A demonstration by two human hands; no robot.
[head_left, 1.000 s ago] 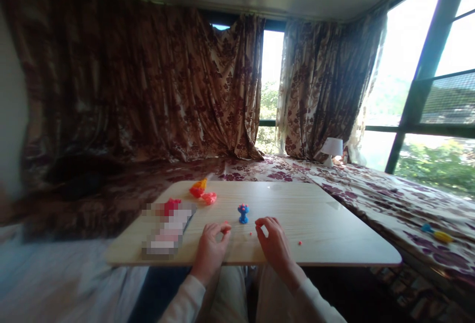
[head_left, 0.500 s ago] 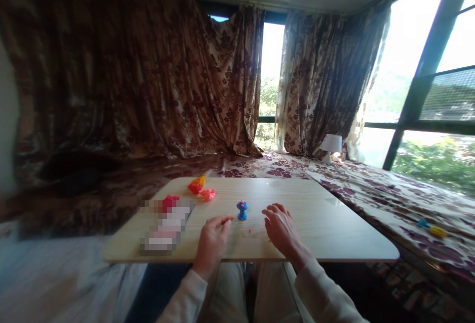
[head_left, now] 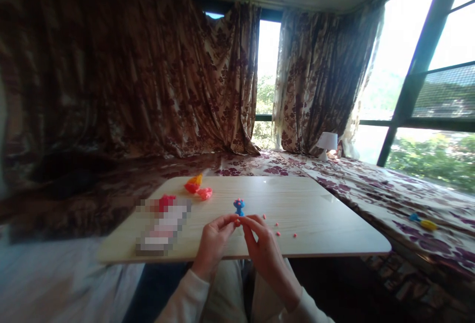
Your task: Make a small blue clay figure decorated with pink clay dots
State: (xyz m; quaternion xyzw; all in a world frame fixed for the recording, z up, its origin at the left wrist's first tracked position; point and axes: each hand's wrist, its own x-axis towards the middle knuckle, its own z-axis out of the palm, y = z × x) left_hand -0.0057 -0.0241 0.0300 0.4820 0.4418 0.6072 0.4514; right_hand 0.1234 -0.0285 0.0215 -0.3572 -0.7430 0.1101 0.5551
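Observation:
A small blue clay figure (head_left: 239, 207) with pink dots on its rounded top stands upright on the table, just beyond my fingertips. My left hand (head_left: 214, 239) and my right hand (head_left: 262, 244) meet in front of it, fingers pinched together. Between the fingertips shows a tiny pink clay bit (head_left: 238, 222), mostly covered by them. Several more pink clay pellets (head_left: 278, 234) lie scattered on the wood to the right of my right hand.
The pale wooden table (head_left: 330, 229) spans the front. Red and yellow crumpled pieces (head_left: 198, 187) lie at its back left, near a pixelated flat object (head_left: 163, 229). A white lamp (head_left: 327, 142) and a blue-and-yellow item (head_left: 426, 224) rest on the floral cover.
My right hand has come left to meet my left hand at the fingertips. Pink pellets now show where the right hand was. The blue figure still stands on the table.

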